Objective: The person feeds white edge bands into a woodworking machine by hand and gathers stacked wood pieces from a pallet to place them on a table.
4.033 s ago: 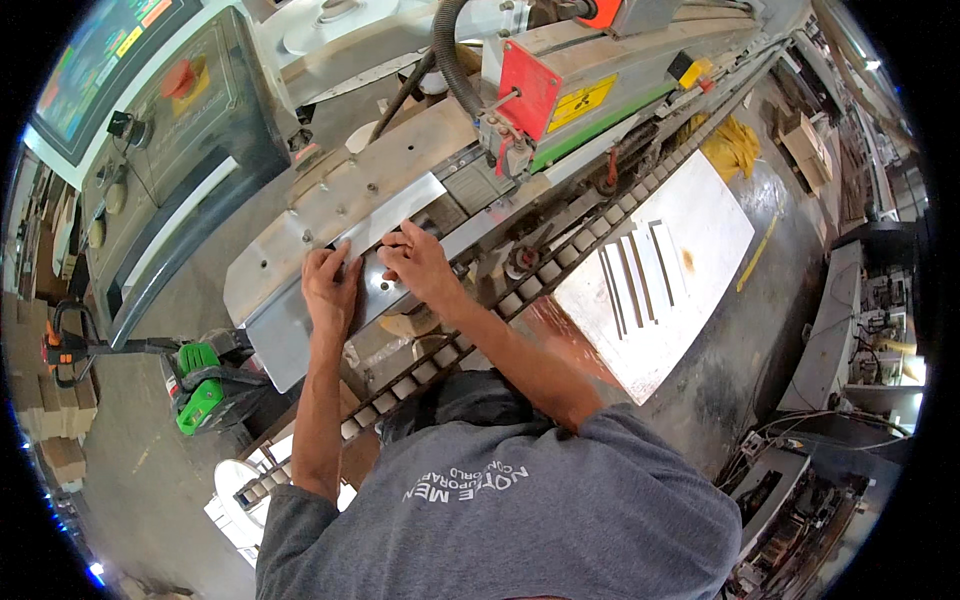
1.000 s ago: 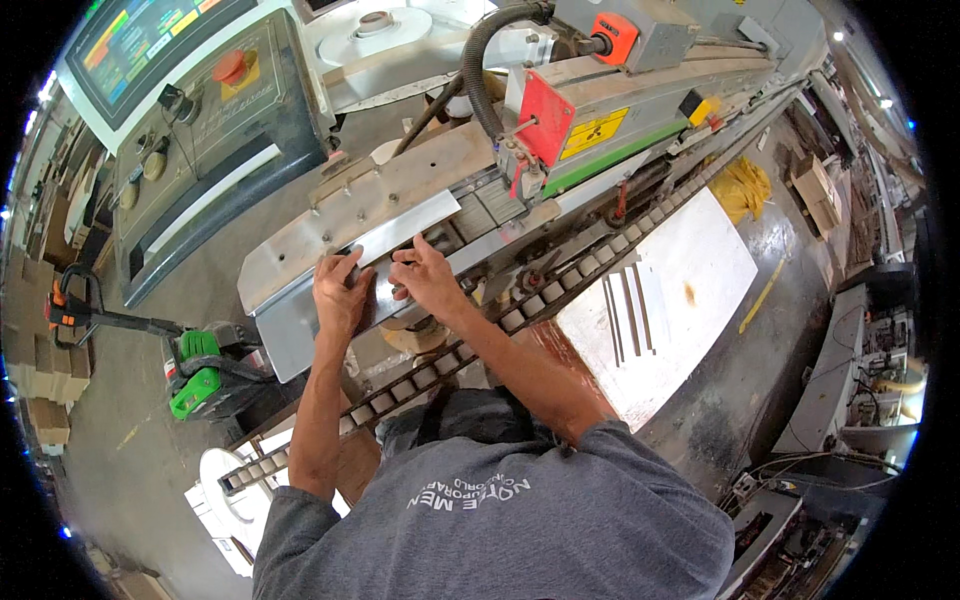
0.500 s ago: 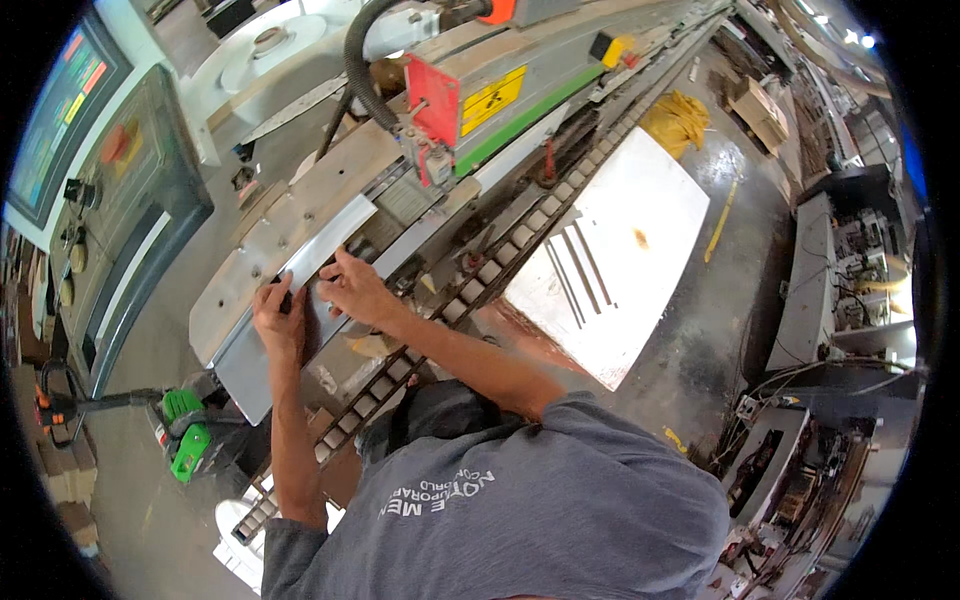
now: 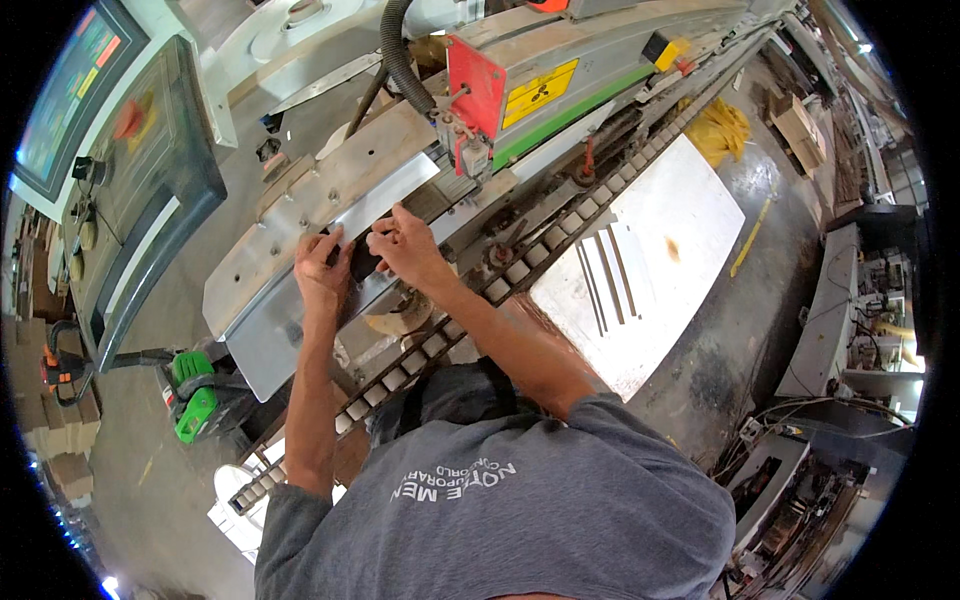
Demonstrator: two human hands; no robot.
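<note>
We saw a dark piece (image 4: 362, 260) between the left hand (image 4: 321, 270) and right hand (image 4: 408, 250), beside a shiny metal guide (image 4: 390, 193) whose long axis ran up rightward, left fingertips nearer it. Both hands were half curled; whether they gripped anything, we couldn't tell.

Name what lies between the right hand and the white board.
Head view: past the right hand, a round fitting, then a track of pale pads.
</note>
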